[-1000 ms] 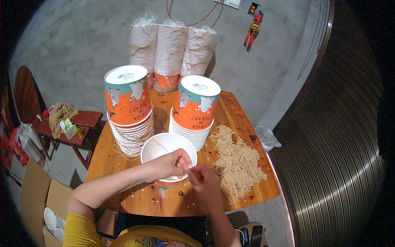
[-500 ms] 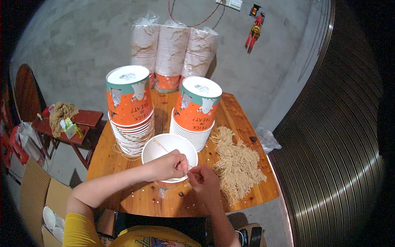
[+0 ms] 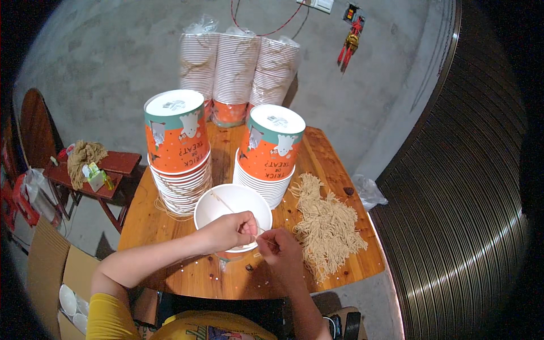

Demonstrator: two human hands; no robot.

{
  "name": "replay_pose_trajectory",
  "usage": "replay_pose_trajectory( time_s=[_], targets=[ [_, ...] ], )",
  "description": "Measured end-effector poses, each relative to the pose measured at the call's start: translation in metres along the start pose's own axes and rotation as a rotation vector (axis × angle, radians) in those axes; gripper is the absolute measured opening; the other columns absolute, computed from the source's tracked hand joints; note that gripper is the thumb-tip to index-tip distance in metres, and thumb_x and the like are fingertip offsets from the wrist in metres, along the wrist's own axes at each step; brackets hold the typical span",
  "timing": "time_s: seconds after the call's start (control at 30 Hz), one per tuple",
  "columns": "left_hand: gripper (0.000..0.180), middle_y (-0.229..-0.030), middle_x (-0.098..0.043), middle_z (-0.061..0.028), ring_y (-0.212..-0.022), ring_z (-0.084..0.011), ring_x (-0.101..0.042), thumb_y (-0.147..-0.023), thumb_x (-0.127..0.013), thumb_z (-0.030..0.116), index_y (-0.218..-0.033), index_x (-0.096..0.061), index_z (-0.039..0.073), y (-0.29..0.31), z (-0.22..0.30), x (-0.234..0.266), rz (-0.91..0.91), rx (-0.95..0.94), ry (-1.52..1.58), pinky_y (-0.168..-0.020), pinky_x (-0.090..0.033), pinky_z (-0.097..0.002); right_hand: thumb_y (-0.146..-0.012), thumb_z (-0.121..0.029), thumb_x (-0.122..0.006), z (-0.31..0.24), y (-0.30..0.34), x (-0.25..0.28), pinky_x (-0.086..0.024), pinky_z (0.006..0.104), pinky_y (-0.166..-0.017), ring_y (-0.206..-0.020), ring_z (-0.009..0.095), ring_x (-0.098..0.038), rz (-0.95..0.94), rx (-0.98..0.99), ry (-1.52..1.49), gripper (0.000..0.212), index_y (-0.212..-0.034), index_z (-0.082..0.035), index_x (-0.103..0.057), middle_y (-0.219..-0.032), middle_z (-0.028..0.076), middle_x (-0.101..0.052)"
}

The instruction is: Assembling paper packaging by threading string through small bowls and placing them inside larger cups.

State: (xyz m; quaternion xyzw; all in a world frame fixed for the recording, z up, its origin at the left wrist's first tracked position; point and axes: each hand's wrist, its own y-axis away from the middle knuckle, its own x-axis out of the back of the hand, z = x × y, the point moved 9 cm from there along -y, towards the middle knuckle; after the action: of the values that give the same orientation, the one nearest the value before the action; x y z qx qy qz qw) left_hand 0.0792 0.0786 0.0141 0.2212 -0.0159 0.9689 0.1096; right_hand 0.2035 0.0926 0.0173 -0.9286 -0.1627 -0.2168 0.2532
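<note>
A white-lined paper bucket (image 3: 213, 208) stands upright at the near middle of the table, its mouth facing up. A thin tan string (image 3: 224, 203) runs across its inside to my fingers. At the bucket's near right rim, my left hand (image 3: 233, 229) pinches the string between thumb and fingers. Close beside it, my right hand (image 3: 279, 248) is closed, pinching the string at the rim; its fingertips are partly hidden. Right of my hands lies a heap of tan strings (image 3: 328, 232). Behind the bucket rise two upside-down stacks of orange and green buckets, a left stack (image 3: 178, 141) and a right stack (image 3: 272, 150).
Plastic-wrapped bucket stacks (image 3: 235, 68) stand at the table's far end. A red bench (image 3: 122, 161) with more string is at left. An open cardboard box (image 3: 79, 272) with white buckets sits at lower left. A ribbed dark shutter (image 3: 459, 187) borders the right.
Both hands stay at the bucket's rim with only slight finger movement. My left hand has lowered a little; the right has shifted barely left.
</note>
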Motion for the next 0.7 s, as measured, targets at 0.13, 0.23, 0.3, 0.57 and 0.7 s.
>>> replay_pose_trajectory(
  time_s=[0.13,0.23,0.3,0.57,0.7],
  targets=[
    [0.009,-0.076,-0.051,0.0021,-0.072,-0.0071,-0.047,-0.084,-0.061,0.005,-0.089,-0.054,0.004,-0.001,0.000,-0.001,0.004,0.006,0.060,-0.069,-0.043,-0.0220,-0.080,-0.010,-0.070,-0.001,0.001,0.002,-0.044,0.0241,-0.057,-0.061,0.009,-0.054,0.041,0.035,-0.025,0.012,-0.086,-0.004,-0.061,-0.072,0.003,-0.057],
    [0.009,-0.076,-0.051,0.0018,-0.072,-0.0074,-0.047,-0.083,-0.061,0.004,-0.089,-0.054,0.004,-0.001,-0.002,-0.002,0.011,0.001,0.084,-0.069,-0.042,-0.0218,-0.080,-0.010,-0.070,0.000,0.002,0.003,-0.044,0.0242,-0.057,-0.062,0.009,-0.054,0.042,0.029,-0.034,0.012,-0.087,-0.004,-0.061,-0.072,0.003,-0.057],
    [0.009,-0.076,-0.051,0.0017,-0.072,-0.0075,-0.047,-0.083,-0.061,0.004,-0.088,-0.054,0.004,-0.002,-0.004,-0.003,0.016,-0.013,0.098,-0.069,-0.043,-0.0219,-0.081,-0.009,-0.069,-0.001,0.003,0.003,-0.044,0.0242,-0.057,-0.061,0.009,-0.053,0.050,0.034,-0.041,0.011,-0.087,-0.004,-0.061,-0.072,0.003,-0.057],
    [0.022,-0.083,-0.051,0.0004,-0.077,-0.0076,-0.048,-0.081,-0.059,-0.003,-0.099,-0.049,0.004,-0.008,-0.002,-0.010,-0.017,-0.095,0.289,-0.073,-0.042,-0.0216,-0.082,-0.006,-0.065,0.005,0.006,0.007,-0.041,0.0237,-0.057,-0.061,0.009,-0.049,0.101,-0.032,-0.086,0.008,-0.087,-0.003,-0.059,-0.071,0.002,-0.055],
    [0.027,-0.083,-0.051,0.0002,-0.077,-0.0077,-0.048,-0.081,-0.058,-0.006,-0.103,-0.047,0.004,-0.008,0.003,-0.011,-0.035,-0.091,0.263,-0.072,-0.041,-0.0214,-0.081,-0.006,-0.065,0.012,0.008,0.008,-0.041,0.0231,-0.058,-0.062,0.008,-0.049,0.110,-0.054,-0.112,0.009,-0.087,-0.003,-0.059,-0.072,0.001,-0.055]
  ],
)
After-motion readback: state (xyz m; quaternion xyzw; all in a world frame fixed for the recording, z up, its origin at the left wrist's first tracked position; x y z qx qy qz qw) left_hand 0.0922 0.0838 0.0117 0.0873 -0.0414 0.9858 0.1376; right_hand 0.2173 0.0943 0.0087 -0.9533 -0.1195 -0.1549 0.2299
